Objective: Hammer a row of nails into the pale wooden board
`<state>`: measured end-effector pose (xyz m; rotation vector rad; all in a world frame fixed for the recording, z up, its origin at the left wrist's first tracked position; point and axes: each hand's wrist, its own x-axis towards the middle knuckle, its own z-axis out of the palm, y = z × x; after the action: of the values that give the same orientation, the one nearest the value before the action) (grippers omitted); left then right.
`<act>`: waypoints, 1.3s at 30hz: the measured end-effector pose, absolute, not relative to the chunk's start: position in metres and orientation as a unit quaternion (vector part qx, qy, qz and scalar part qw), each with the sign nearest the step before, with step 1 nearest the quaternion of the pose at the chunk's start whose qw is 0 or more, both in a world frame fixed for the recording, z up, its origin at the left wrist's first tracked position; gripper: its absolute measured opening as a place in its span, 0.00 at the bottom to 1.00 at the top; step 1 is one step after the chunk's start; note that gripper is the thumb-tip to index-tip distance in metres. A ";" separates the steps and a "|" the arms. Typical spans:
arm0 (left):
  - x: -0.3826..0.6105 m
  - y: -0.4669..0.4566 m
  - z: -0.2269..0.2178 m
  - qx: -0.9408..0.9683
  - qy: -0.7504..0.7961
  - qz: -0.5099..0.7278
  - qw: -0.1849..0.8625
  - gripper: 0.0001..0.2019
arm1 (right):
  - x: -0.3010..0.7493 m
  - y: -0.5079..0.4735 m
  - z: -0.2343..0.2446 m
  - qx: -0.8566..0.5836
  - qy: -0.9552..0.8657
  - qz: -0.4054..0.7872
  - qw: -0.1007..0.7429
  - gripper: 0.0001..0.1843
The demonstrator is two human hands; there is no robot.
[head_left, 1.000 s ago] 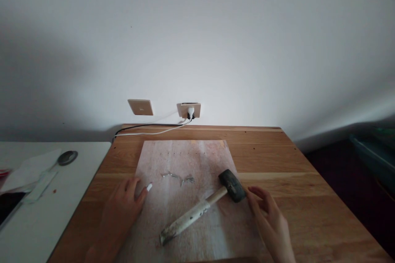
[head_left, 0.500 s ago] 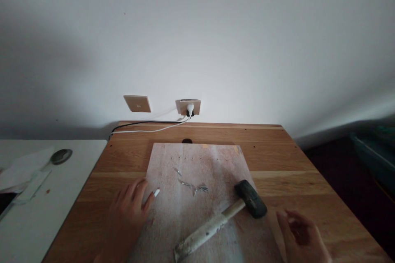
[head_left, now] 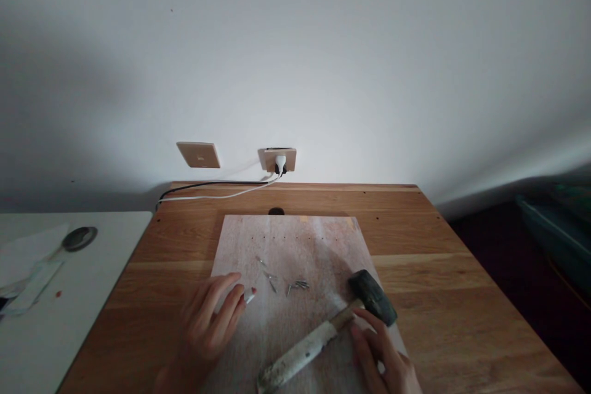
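A rubber mallet (head_left: 300, 354) with a black head and a pale, worn handle lies diagonally on a board (head_left: 286, 329). My right hand (head_left: 383, 351) is at the handle just below the head, its thumb and fingertips closed on the handle's edge. Over the board's left side hovers my left hand (head_left: 212, 314), fingers bent and apart. A small white piece with a reddish end (head_left: 250, 295) shows at one of its fingertips; whether it is held or wrapped on I cannot tell. Several loose nails (head_left: 300, 284) lie between the hands. Small dark dots (head_left: 297, 237) run in a row near the board's far edge.
The board rests on a wooden table (head_left: 429, 283) against a white wall. A plug (head_left: 281, 163) with white and black cables (head_left: 217, 197) sits in a wall socket. On the left, a white table (head_left: 106, 258) bears papers and a dark round object (head_left: 80, 238).
My right hand has moved left from beside the board to the mallet's handle. My left hand has shifted right over the board, near the nails. Some nails lie differently. The mallet has stayed put.
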<state>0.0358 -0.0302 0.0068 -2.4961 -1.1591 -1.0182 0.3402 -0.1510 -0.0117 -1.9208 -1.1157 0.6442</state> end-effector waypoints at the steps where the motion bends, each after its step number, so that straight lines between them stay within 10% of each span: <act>1: 0.036 -0.030 0.007 -0.846 -0.389 -0.349 0.103 0.05 | 0.339 -0.149 -0.012 -0.757 -0.455 0.263 0.390 0.31; 11: 0.049 -0.027 0.014 -0.839 -0.371 -0.382 0.109 0.04 | 0.352 -0.126 -0.006 -0.719 -0.538 0.357 0.257 0.38; 28: 0.050 -0.028 0.006 -0.836 -0.386 -0.379 0.093 0.04 | 0.354 -0.120 -0.012 -0.760 -0.453 0.362 0.292 0.24; 39: 0.049 0.006 -0.015 -0.839 -0.450 -0.298 -0.064 0.09 | 0.359 -0.115 0.023 -0.636 -0.178 0.533 0.529 0.38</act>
<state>0.0488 0.0058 -0.0152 -2.7497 -1.4732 -0.9774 0.3591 -0.1146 0.0231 -1.5190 -0.4250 1.2732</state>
